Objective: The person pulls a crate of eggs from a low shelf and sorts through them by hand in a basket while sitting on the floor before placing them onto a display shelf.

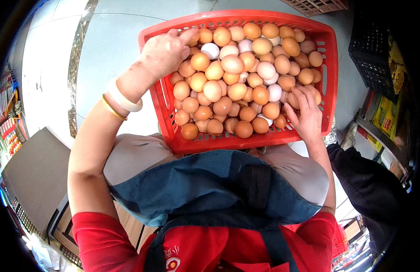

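A red plastic basket [230, 144] full of loose eggs, mostly brown with a few pale ones, stands in front of me above my knees in the picture. My left hand [167, 51] is at its upper left corner, fingers bent over the rim and against the outermost eggs; whether it grips one is hidden. At the right side, my right hand [305, 114] rests with spread fingers on brown eggs [293, 100] near the lower right corner. A pale egg [210, 50] lies to the right of my left hand.
Grey floor tiles surround the basket. A black plastic crate [373, 57] stands at the right, with shelving [383, 136] below it. Another crate [315, 6] shows at the top edge. A dark board [36, 176] is at the left. A person's black-clothed leg [366, 190] is close on the right.
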Demonstrator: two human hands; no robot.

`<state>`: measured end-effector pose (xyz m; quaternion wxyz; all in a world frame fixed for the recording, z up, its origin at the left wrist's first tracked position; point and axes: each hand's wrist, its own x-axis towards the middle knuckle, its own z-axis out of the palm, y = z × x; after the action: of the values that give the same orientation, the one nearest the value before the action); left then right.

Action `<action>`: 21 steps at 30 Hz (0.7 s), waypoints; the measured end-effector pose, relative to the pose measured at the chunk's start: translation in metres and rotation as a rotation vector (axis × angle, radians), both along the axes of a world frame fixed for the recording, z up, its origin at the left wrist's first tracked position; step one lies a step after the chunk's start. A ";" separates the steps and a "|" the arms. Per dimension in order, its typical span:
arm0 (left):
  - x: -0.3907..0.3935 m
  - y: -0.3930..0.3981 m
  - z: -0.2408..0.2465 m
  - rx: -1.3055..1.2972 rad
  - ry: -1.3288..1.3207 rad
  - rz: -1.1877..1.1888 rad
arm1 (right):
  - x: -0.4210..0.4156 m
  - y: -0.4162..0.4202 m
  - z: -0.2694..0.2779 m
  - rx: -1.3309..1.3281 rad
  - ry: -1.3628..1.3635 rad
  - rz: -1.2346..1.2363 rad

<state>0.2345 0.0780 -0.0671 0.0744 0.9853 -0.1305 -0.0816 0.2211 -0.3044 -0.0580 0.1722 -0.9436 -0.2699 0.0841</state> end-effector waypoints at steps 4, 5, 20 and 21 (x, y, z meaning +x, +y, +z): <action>0.003 -0.005 -0.007 0.078 0.021 -0.020 | 0.007 0.009 0.011 -0.004 -0.116 0.039; 0.004 -0.005 -0.006 0.071 0.021 -0.024 | 0.009 0.012 0.012 0.025 -0.123 0.048; 0.011 -0.038 0.029 -1.187 0.696 0.245 | 0.049 0.112 0.028 0.518 0.041 0.237; 0.010 -0.043 0.026 -1.200 0.767 0.224 | 0.051 0.122 0.030 0.497 0.102 0.267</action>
<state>0.2444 0.0346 -0.0406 0.6512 0.6842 -0.0155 -0.3279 0.2717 -0.1824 -0.0281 0.3988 -0.8232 -0.3950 0.0846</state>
